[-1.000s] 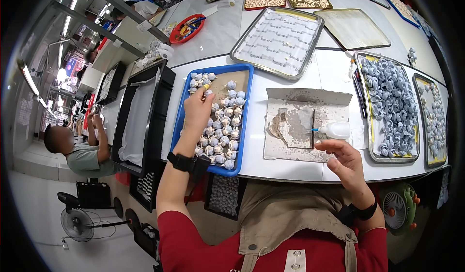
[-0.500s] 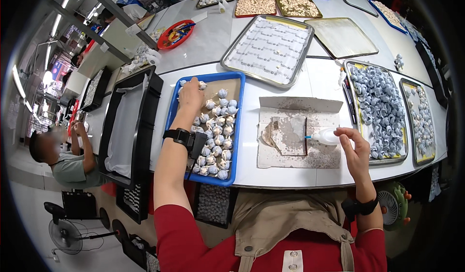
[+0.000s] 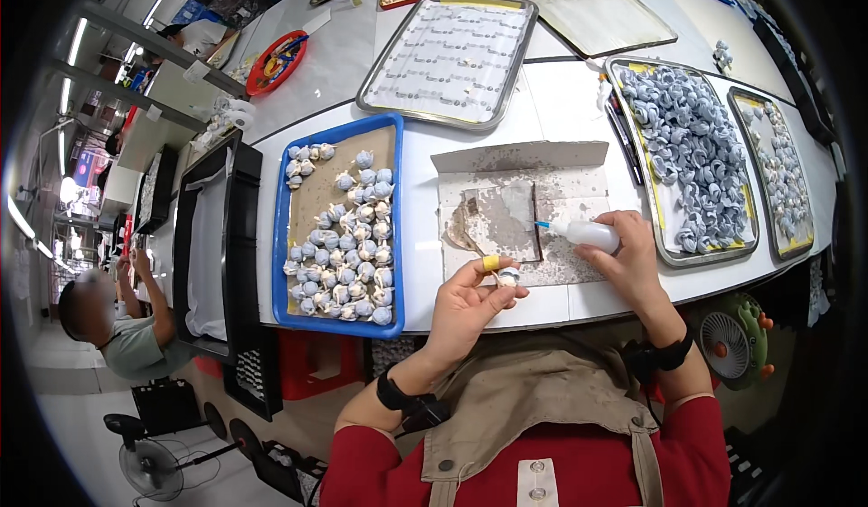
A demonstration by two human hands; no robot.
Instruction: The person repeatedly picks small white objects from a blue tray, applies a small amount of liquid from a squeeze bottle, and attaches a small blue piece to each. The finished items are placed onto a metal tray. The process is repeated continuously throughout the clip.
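Head view: right fingers (image 3: 634,230) hold the bottle (image 3: 584,233) sideways, blue nozzle (image 3: 542,225) leftward

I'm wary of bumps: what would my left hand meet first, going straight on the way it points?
Probably the white squeeze bottle in your right hand, though depth is unclear and your left hand might pass beneath.

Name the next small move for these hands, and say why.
Probably bring the blue nozzle of the translucent white plastic squeeze bottle to the small pale rounded piece: the right hand grips the bottle, nozzle pointing left, while the left hand pinches the piece, not yet touching the nozzle.
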